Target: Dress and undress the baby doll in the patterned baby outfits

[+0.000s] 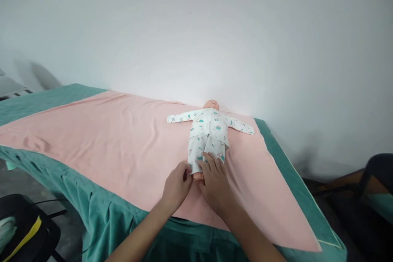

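Observation:
A baby doll lies on its back, its head towards the wall and its arms spread inside long sleeves. It wears a white wrap top with small green prints and matching baby trousers. My left hand pinches the cuff of the trouser leg on the left, where a bare foot pokes out. My right hand lies over the other trouser leg, fingers bent onto the cloth beside that foot. It covers the lower end of this leg, and its fingertips are partly hidden.
A pink blanket covers most of a table draped in green cloth. A white wall rises directly behind. At the lower left stands a black chair with a yellow strip on it; another dark chair is at the right.

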Demonstrator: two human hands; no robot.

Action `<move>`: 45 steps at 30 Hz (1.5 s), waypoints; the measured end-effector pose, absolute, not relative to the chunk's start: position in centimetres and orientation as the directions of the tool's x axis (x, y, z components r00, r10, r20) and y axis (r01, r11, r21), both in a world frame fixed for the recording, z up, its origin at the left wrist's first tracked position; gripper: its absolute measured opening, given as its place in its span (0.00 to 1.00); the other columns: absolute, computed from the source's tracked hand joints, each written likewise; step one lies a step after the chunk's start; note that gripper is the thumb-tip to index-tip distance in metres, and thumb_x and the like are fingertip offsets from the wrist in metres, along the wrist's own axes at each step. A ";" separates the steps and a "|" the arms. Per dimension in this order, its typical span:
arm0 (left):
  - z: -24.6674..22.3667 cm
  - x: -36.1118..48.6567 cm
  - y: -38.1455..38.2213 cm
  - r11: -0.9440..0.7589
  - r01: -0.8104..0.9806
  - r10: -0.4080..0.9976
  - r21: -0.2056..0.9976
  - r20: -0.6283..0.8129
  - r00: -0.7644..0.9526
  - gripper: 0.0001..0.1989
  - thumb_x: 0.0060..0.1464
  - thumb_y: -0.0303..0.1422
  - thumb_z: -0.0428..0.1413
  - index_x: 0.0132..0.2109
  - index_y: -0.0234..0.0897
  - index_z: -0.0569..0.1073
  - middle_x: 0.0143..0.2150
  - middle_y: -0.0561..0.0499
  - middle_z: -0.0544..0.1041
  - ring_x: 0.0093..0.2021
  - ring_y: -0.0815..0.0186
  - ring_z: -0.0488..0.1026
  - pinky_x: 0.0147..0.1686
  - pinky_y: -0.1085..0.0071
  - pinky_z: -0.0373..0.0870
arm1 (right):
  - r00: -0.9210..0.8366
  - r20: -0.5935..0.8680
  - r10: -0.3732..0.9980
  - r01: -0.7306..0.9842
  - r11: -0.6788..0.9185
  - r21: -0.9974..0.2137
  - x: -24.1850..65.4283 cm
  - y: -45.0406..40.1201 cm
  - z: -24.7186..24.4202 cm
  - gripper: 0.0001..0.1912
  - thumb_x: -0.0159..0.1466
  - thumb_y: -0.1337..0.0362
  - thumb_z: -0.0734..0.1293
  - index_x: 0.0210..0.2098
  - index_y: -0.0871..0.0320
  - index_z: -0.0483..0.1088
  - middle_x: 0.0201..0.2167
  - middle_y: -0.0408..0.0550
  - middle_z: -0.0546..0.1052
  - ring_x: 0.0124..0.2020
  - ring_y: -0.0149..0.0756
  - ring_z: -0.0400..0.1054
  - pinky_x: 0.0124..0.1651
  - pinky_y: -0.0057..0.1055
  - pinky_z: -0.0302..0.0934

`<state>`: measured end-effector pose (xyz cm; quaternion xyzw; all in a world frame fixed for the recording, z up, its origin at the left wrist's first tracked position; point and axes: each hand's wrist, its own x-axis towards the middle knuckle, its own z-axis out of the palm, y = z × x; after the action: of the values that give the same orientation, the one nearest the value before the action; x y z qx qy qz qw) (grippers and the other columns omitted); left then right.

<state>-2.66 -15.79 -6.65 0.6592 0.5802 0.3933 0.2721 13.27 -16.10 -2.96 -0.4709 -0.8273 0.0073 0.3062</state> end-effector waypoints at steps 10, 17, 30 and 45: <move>-7.0 -3.6 -18.1 -0.304 0.447 0.933 0.841 0.357 -0.038 0.03 0.58 0.31 0.48 0.36 0.39 0.66 0.31 0.53 0.69 0.30 0.67 0.65 0.31 0.71 0.62 | -0.265 0.639 0.722 0.746 0.573 -0.339 14.1 -17.2 -3.8 0.09 0.62 0.75 0.60 0.37 0.54 0.65 0.54 0.51 0.70 0.60 0.45 0.59 0.62 0.55 0.54; -7.2 -2.4 -16.8 -0.581 0.577 0.782 0.574 0.590 0.201 0.17 0.56 0.26 0.51 0.53 0.41 0.66 0.50 0.43 0.67 0.47 0.59 0.67 0.44 0.62 0.69 | -0.282 0.656 0.700 0.710 0.612 -0.349 14.2 -17.0 -5.0 0.12 0.60 0.76 0.60 0.39 0.54 0.65 0.53 0.53 0.70 0.58 0.45 0.61 0.59 0.55 0.58; -7.0 -1.9 -16.2 -0.574 0.713 0.743 0.403 0.622 0.246 0.17 0.53 0.25 0.54 0.51 0.41 0.70 0.48 0.42 0.69 0.46 0.58 0.68 0.42 0.60 0.72 | -0.286 0.658 0.696 0.676 0.634 -0.376 14.6 -16.8 -5.6 0.16 0.61 0.74 0.61 0.45 0.52 0.67 0.55 0.52 0.69 0.59 0.45 0.61 0.60 0.54 0.58; -4.8 0.6 -16.1 -0.618 0.700 0.681 0.358 0.689 0.249 0.09 0.56 0.22 0.50 0.41 0.39 0.69 0.53 0.42 0.71 0.59 0.54 0.64 0.55 0.51 0.67 | -0.064 0.450 0.891 0.577 0.401 -0.712 18.7 -18.4 -5.9 0.09 0.66 0.68 0.61 0.44 0.52 0.68 0.43 0.49 0.72 0.43 0.38 0.69 0.43 0.35 0.68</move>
<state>0.62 -16.09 -4.78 0.7901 0.4368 0.4298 -0.0108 18.65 -18.36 -5.92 -0.5184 -0.7077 0.1759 0.4466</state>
